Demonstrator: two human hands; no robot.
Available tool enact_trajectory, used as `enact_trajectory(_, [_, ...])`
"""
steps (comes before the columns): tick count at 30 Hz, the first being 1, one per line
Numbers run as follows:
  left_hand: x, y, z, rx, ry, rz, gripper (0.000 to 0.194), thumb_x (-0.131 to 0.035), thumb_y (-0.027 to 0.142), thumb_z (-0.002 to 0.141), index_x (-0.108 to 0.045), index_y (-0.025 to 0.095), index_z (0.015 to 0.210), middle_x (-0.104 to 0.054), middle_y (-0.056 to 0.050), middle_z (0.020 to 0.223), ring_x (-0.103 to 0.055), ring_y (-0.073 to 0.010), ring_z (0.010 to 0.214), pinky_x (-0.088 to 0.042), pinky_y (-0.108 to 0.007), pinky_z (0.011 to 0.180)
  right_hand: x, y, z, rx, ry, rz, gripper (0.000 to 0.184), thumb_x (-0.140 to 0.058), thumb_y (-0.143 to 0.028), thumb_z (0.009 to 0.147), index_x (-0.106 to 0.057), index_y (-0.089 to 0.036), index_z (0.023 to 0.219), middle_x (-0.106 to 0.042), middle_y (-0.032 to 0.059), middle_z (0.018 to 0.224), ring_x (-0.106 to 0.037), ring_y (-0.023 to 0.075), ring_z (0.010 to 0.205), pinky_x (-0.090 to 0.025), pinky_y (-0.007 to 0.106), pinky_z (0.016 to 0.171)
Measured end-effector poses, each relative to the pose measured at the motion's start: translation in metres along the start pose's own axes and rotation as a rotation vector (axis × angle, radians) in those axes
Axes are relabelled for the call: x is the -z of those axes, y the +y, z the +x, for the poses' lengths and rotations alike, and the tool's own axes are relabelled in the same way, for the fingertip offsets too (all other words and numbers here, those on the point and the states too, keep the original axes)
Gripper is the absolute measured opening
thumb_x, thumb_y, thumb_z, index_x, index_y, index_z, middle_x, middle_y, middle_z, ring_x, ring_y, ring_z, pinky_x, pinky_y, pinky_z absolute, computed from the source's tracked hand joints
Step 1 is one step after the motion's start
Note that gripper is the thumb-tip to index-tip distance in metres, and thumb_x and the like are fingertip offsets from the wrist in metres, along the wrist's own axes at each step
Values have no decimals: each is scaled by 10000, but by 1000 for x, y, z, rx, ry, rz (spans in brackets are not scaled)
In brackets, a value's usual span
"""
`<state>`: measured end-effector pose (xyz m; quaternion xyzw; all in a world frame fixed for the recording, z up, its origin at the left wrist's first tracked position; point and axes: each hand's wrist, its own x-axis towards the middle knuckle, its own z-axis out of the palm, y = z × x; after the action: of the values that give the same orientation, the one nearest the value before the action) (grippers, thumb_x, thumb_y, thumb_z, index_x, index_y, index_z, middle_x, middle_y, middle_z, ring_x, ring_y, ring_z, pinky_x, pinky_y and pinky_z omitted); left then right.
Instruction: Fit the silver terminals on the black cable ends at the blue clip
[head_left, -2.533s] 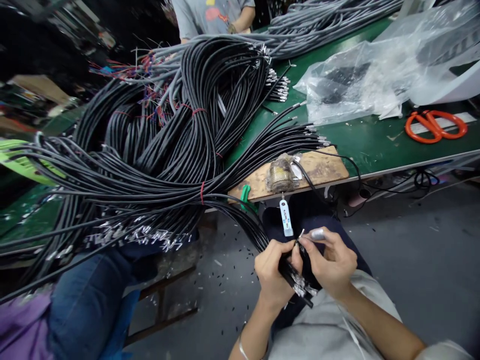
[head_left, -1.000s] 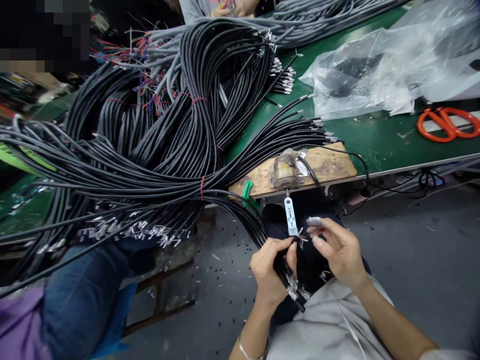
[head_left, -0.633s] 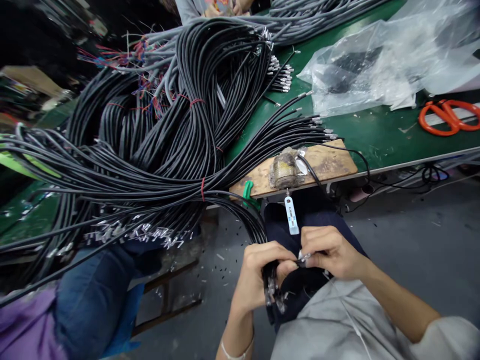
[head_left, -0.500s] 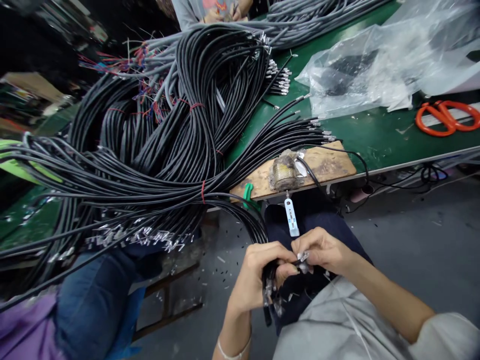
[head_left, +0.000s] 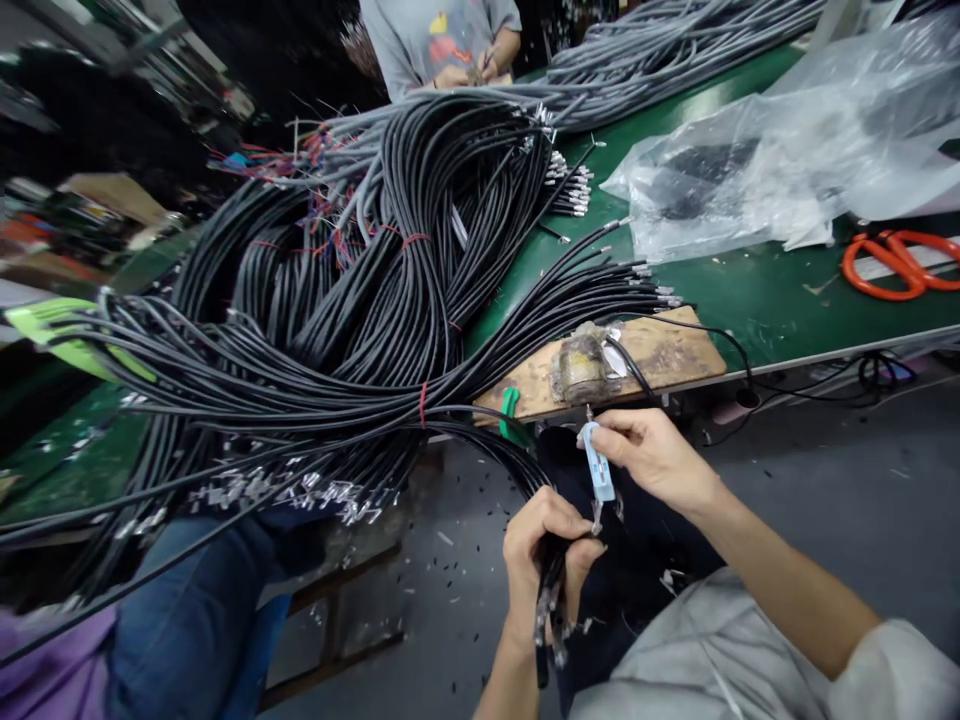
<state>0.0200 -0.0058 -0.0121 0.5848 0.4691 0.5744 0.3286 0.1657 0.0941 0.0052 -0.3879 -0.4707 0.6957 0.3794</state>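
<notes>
My left hand [head_left: 541,540] is closed round several black cables [head_left: 551,590], whose stripped, shiny ends hang below the fingers. Between its thumb and forefinger one cable's bare wire end [head_left: 597,518] points up to the lower end of a light-blue plastic piece [head_left: 601,478]. That slotted piece sits on the thin shaft of a small motor [head_left: 583,368] wrapped in clear, yellowed tape. My right hand [head_left: 645,455] pinches the blue piece near its top, with thumb and fingers. Whether the wire end is inside the piece, I cannot tell.
The motor sits on a wooden board [head_left: 675,350] at the edge of the green table [head_left: 757,280], beside a green clamp [head_left: 510,412]. Large black cable bundles [head_left: 300,350] cover the left. Orange-handled scissors [head_left: 892,265] and a plastic bag [head_left: 772,165] lie right. A co-worker [head_left: 442,45] is opposite.
My right hand has left the wire end at my left hand, moved up and taken hold of the blue piece. My left hand has brought the wire end to just below that piece.
</notes>
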Motion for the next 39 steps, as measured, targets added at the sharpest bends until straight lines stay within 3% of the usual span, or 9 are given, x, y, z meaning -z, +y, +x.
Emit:
enact_trajectory(4, [-7,-7,-1,13,105,-52,142,-673,197,809,-549,183,741,-533,23,675,-516,-110,587,-390,-232,567,-14,4,0,-30,-36,168,487,-698,-598,708,-648,-122,621,-485,-29,543,-380,78,520,-289,226,490])
enact_trajectory(13, [-19,-7,8,-11,88,74,174,-683,190,794,-539,177,698,-531,17,652,-521,-115,591,-408,-231,576,-21,17,-4,-119,-109,547,459,-722,-578,714,-706,-119,707,-576,4,588,-499,90,543,-389,213,518])
enact_trajectory(18, [-13,-6,5,-37,54,63,151,-689,212,798,-573,177,708,-570,11,643,-549,-116,571,-428,-227,554,-7,36,-8,-114,-75,620,493,-671,-605,753,-709,-113,749,-625,53,651,-503,111,584,-377,229,509])
enact_trajectory(23, [0,-7,-3,-65,15,71,135,-678,281,826,-633,184,743,-611,-1,622,-571,-125,556,-447,-236,538,11,48,-27,-53,3,388,368,-689,-485,800,-715,-120,835,-643,46,705,-479,88,584,-373,219,529])
enact_trajectory(26, [8,-9,-2,-117,-99,69,150,-657,312,853,-676,188,771,-650,-17,633,-601,-134,562,-475,-241,543,13,46,-42,-23,-20,215,291,-714,-419,792,-708,-133,839,-641,29,702,-537,109,622,-431,241,600])
enact_trajectory(30, [18,-6,17,-244,-411,-48,295,-606,467,867,-709,199,799,-634,-22,556,-609,-138,499,-487,-246,535,17,47,-56,-6,-104,127,284,-683,-418,812,-694,-135,822,-639,27,679,-575,128,635,-462,256,635])
enact_trajectory(34, [22,8,38,-58,-790,-42,263,-526,397,925,-662,184,848,-648,-58,621,-618,-150,561,-487,-253,564,24,57,-64,45,-114,-97,270,-648,-397,847,-703,-133,828,-629,31,696,-555,128,635,-443,247,607])
enact_trajectory(36, [22,14,35,-36,-726,8,155,-533,293,912,-621,178,856,-655,-70,678,-616,-158,612,-485,-262,582,24,59,-68,96,-151,-245,243,-644,-358,857,-706,-136,778,-605,20,670,-522,120,617,-415,242,584])
enact_trajectory(39, [23,15,12,-112,-461,120,80,-548,231,872,-605,176,882,-646,-59,680,-601,-163,610,-455,-270,573,16,58,-74,196,-104,-344,232,-613,-301,885,-690,-148,730,-579,12,636,-505,121,603,-401,248,577])
